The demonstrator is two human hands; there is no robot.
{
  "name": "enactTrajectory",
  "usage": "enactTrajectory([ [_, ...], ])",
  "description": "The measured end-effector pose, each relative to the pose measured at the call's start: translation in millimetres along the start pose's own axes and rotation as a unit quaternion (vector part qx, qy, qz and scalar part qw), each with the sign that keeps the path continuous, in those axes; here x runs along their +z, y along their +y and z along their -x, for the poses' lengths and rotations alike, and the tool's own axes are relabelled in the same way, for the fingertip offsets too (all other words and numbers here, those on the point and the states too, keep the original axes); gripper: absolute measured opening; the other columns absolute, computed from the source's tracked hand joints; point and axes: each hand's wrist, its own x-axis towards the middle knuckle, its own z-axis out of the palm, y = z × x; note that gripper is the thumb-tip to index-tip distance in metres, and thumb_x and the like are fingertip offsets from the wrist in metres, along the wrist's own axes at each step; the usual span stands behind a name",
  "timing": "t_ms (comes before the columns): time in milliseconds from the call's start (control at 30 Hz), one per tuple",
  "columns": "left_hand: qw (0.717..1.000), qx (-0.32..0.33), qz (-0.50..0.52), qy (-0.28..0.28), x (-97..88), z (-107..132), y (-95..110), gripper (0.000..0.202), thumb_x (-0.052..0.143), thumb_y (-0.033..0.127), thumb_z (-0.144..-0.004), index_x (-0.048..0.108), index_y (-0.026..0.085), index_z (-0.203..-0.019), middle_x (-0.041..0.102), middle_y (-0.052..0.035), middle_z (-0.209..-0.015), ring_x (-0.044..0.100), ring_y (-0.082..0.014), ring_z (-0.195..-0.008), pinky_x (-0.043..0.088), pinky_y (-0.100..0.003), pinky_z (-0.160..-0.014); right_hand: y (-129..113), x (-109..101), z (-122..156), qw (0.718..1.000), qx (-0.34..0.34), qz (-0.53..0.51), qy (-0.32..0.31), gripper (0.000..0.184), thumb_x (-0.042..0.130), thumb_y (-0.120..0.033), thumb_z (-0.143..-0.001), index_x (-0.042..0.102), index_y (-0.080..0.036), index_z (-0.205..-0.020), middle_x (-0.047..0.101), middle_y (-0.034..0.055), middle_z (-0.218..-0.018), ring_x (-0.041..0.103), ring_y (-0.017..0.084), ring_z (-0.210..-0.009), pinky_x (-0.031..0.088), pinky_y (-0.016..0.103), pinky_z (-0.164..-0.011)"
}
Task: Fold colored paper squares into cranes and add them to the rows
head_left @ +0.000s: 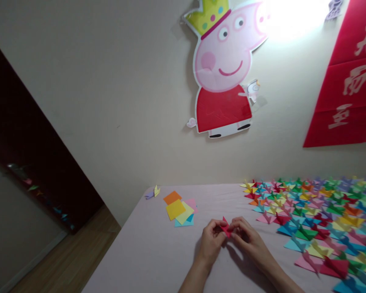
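Observation:
Between my two hands is a small piece of folded red paper point(225, 228), raised just over the pale pink table cover. My left hand point(212, 240) pinches its left side between thumb and fingers. From the right, my right hand point(245, 236) grips the other edge with its fingertips. The fingers cover part of the paper, so its full fold is hidden. Beyond my left hand lie loose square paper sheets point(176, 209) in orange, yellow, pink and blue, overlapping one another.
Rows of folded paper cranes point(320, 232) in many colours fill the table's right side. Two small folded papers point(153, 193) sit at the far left corner. A pig cutout point(224, 81) and a red banner point(347, 81) hang on the wall. A dark door point(42, 134) stands left.

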Motion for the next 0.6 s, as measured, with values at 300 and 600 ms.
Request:
enactTrajectory([
  [300,1.0,0.0,0.02,-0.022,-0.4,0.4,0.6,0.03,0.071,0.024,-0.07,0.066,0.014,-0.097,0.069,-0.0056,-0.091,0.062,-0.019,-0.087,0.045,-0.028,-0.078,1.6,0.3,-1.2,1.0,0.006,0.0,0.009,0.026,0.062,-0.044,-0.084,0.065,-0.022,-0.072,0.058,0.0019,-0.08,0.055,0.019,-0.069,0.044,0.03,-0.065],
  [600,0.999,0.013,-0.043,-0.011,5.8,1.0,-4.4,0.018,0.069,0.024,-0.072,0.062,0.017,-0.087,0.064,-0.0008,-0.08,0.058,-0.0154,-0.075,0.044,-0.025,-0.07,4.7,3.5,-1.1,0.999,0.01,-0.019,0.031,0.033,0.059,-0.052,-0.086,0.059,-0.023,-0.072,0.057,0.0009,-0.075,0.056,0.019,-0.07,0.047,0.029,-0.065],
])
